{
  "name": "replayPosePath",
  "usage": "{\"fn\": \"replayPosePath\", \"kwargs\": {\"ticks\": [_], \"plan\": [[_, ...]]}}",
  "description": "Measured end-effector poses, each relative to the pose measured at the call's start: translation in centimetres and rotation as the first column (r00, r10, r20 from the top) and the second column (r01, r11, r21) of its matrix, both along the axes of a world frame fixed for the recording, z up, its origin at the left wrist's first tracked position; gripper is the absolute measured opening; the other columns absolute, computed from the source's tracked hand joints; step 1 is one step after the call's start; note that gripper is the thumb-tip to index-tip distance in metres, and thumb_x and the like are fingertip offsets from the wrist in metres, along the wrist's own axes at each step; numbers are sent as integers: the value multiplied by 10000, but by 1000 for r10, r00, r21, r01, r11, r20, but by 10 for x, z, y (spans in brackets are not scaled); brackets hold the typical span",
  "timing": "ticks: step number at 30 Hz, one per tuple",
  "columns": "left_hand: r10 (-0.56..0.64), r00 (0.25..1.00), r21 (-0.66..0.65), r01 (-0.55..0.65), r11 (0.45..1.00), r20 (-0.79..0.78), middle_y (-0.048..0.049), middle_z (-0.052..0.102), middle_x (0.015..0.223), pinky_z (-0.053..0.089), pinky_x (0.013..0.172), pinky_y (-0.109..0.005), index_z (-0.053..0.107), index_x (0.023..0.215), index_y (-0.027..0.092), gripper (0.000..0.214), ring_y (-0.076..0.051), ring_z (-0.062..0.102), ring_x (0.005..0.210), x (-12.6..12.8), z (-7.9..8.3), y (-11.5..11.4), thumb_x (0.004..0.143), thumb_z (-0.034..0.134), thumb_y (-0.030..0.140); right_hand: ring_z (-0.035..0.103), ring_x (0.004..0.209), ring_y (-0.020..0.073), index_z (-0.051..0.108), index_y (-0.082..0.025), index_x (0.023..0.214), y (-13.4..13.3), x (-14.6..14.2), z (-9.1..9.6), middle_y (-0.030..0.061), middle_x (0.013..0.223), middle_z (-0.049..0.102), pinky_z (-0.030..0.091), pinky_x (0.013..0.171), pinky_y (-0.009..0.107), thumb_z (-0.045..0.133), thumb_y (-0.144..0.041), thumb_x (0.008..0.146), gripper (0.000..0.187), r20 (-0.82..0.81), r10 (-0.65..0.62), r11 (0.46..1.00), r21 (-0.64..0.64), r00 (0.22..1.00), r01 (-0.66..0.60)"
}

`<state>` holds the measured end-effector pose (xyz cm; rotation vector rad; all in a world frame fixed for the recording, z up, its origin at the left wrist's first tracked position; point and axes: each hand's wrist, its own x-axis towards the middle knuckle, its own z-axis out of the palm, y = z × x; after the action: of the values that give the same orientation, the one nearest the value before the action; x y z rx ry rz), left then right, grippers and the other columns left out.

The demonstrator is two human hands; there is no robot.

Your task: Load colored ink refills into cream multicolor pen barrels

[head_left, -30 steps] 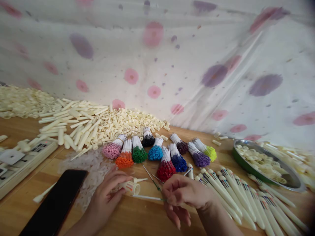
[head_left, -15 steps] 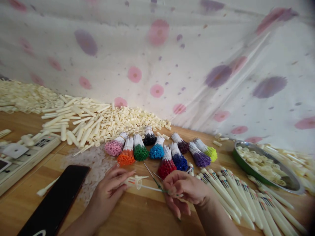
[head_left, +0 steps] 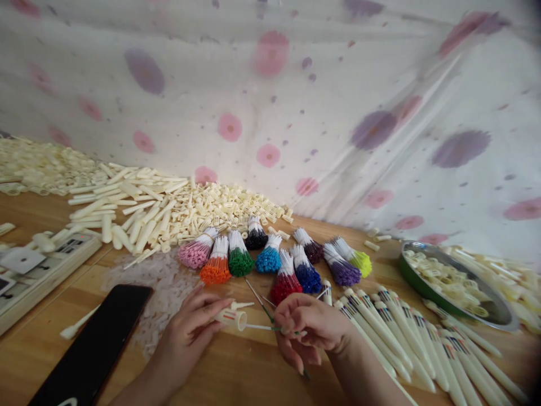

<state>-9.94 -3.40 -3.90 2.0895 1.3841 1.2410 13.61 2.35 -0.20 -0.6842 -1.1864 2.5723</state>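
The barrel [head_left: 231,318] is held nearly level just above the desk [head_left: 236,378]. Its long axis runs left to right, with the open mouth facing right and the other end inside the left hand [head_left: 190,327], whose grip is closed around it. Right of the barrel, the right hand [head_left: 310,330] pinches a thin refill [head_left: 260,327] in its grip. The refill lies along the same line, its white end at the barrel's mouth; how deep it sits I cannot tell. Small coloured marks show on the barrel, so I judge this pen partly filled, with more colours to go. Behind the barrel fan coloured refill bundles [head_left: 270,262]. Further right of the barrel lies a row of pens [head_left: 406,332] that look finished, and beyond them a bowl [head_left: 408,276] of small parts. Left of the barrel lies a phone [head_left: 93,344].
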Motion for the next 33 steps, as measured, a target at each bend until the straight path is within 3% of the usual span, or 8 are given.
{"fn": "replayPosePath", "kwargs": {"ticks": [12,18,28,33], "plan": [[-5,1000,-5,5,1000,-8,-3,715,916,518,836,-279,679,1040,307,330,-158,666,863,0,0,1,770,564,155,427,208,68,474,-148,457,-1,-2,-2,62,477,654,235,182,123,422,-162,500,69,-33,-37,999,-21,999,36],[-2,1000,28,3,1000,-20,2,709,910,516,828,-254,671,1054,311,362,-146,659,867,1,0,-1,760,574,124,437,208,76,471,-152,446,-2,-6,-4,60,483,656,242,177,132,418,-158,500,76,-82,-2,998,-58,997,-3],[5,999,50,-2,999,-46,0,711,912,421,980,-364,667,1059,317,329,-157,661,869,1,-4,-1,779,577,170,405,189,63,476,-147,433,-3,-9,-4,65,475,657,253,185,127,457,-164,534,105,-52,8,998,-67,999,-11],[29,996,76,-23,997,-80,-5,709,911,475,910,-314,670,1055,307,330,-159,657,862,-1,-2,-1,775,574,161,405,193,66,459,-158,445,-3,-11,-4,64,475,657,250,185,127,442,-165,525,81,-51,-8,997,-73,999,4]]}}
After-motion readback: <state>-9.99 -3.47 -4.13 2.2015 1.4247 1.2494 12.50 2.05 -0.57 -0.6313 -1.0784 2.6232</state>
